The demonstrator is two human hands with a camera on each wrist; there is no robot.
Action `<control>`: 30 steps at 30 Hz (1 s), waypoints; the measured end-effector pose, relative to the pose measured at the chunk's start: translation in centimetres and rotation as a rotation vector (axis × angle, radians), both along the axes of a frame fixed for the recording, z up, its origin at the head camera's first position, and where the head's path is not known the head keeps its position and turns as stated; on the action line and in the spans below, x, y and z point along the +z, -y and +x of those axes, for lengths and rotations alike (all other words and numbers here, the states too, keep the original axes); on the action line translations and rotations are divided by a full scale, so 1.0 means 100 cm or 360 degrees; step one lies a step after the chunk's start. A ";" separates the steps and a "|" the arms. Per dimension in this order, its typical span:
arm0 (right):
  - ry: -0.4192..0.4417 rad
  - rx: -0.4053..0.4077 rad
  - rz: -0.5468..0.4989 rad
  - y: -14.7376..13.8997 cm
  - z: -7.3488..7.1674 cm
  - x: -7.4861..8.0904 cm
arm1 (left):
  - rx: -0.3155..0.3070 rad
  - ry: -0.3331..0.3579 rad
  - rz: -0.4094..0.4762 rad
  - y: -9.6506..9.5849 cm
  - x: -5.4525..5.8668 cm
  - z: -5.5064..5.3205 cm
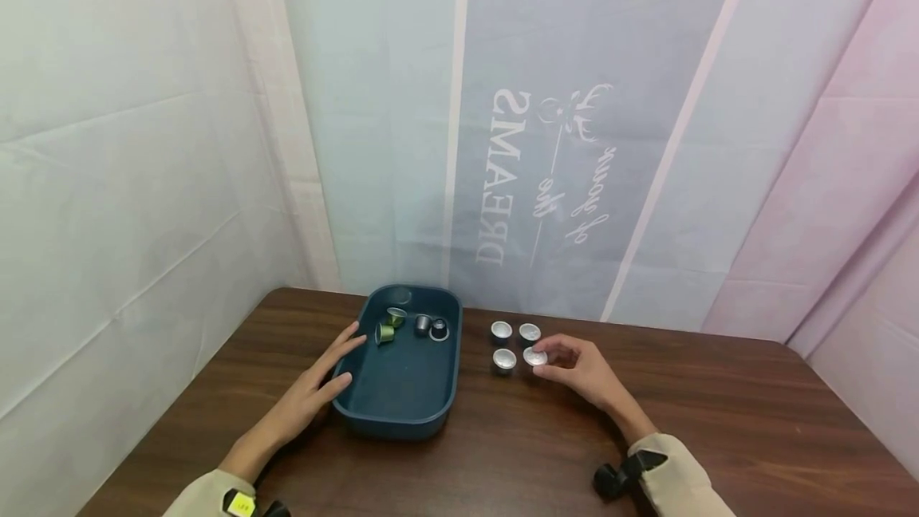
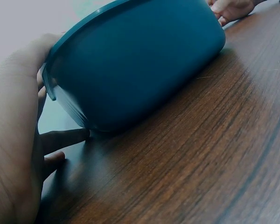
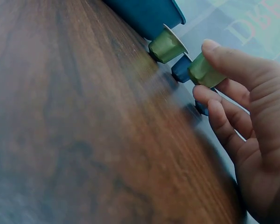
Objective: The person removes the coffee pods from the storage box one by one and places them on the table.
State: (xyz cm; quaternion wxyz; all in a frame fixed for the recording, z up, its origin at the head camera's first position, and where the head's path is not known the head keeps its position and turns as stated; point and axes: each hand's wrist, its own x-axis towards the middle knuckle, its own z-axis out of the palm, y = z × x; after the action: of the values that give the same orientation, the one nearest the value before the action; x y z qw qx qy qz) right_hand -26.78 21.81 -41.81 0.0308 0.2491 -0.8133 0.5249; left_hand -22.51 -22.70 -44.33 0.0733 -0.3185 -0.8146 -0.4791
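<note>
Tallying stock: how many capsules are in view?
8: two green capsules and two dark capsules in the tray, three capsules on the table beside it, one capsule pinched by the right hand. None seems hidden.

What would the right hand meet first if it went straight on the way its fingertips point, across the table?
The right hand would probably first meet the green capsule just left of its pinched capsule in the head view, though depth is unclear and it might pass above.

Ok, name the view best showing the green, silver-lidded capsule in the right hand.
The right wrist view: the tapered green capsule appears close, side visible. Head shows mainly its silver lid; left wrist shows none of it.
</note>
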 end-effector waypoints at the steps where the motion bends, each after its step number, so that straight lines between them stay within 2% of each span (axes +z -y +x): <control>1: -0.0001 0.0004 0.0015 0.000 0.000 0.000 | 0.0004 -0.0007 -0.0005 0.000 0.000 0.000; 13: -0.0053 0.0024 0.0157 0.001 0.001 -0.002 | -0.0011 0.0036 -0.0004 0.001 -0.001 -0.001; 30: -0.0015 0.0054 0.0230 0.000 0.004 0.000 | 0.0015 0.0051 -0.0007 0.001 -0.002 -0.001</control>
State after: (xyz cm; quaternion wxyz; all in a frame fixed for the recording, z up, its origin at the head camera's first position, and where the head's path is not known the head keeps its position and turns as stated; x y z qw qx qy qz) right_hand -26.42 21.78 -41.80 0.0077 0.2670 -0.8446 0.4640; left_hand -22.66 -22.82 -44.57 0.0619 -0.3071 -0.8182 -0.4821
